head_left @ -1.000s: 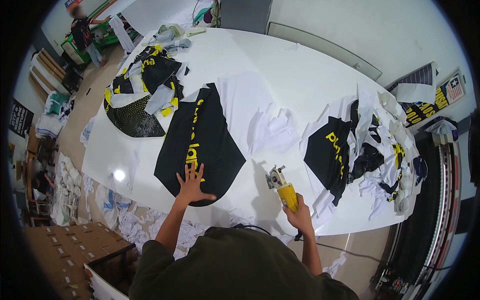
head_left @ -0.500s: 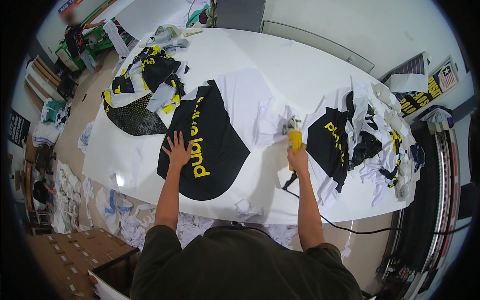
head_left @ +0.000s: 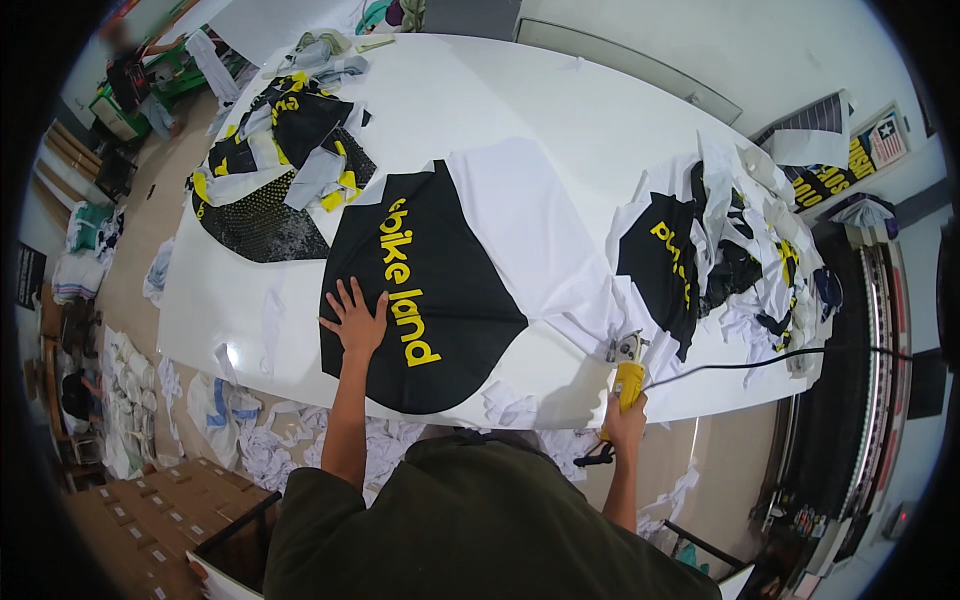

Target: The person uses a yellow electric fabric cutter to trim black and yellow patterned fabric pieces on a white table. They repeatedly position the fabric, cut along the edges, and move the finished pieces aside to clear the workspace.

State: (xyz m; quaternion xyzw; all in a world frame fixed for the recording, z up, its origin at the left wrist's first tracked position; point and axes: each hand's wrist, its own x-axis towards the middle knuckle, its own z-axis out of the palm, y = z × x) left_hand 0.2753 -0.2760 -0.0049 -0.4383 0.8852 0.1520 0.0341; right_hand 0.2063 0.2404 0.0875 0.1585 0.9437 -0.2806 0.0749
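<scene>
A black fabric panel [head_left: 460, 305] with yellow lettering lies flat on the white table, joined to or overlapping white cloth [head_left: 520, 200] at its far right. My left hand [head_left: 358, 318] rests on the panel's left part, palm down and fingers spread. In my right hand [head_left: 626, 422] is a yellow electric fabric cutter [head_left: 629, 384], near the table's front edge. Its metal head points away from me, close to the end of a white cloth strip. A black cord trails from the cutter to the right.
On the white table [head_left: 460, 90], a pile of black, yellow and white cut pieces [head_left: 290, 140] sits far left. Another heap [head_left: 750, 250] lies at right. Cloth scraps [head_left: 265, 450] litter the floor beside cardboard boxes [head_left: 170, 520]. Another person [head_left: 130, 80] stands far left.
My right hand has drawn the cutter toward me and to the right. The black panel has shifted and spread slightly right, with more white cloth showing beside it. My left hand stays on the panel.
</scene>
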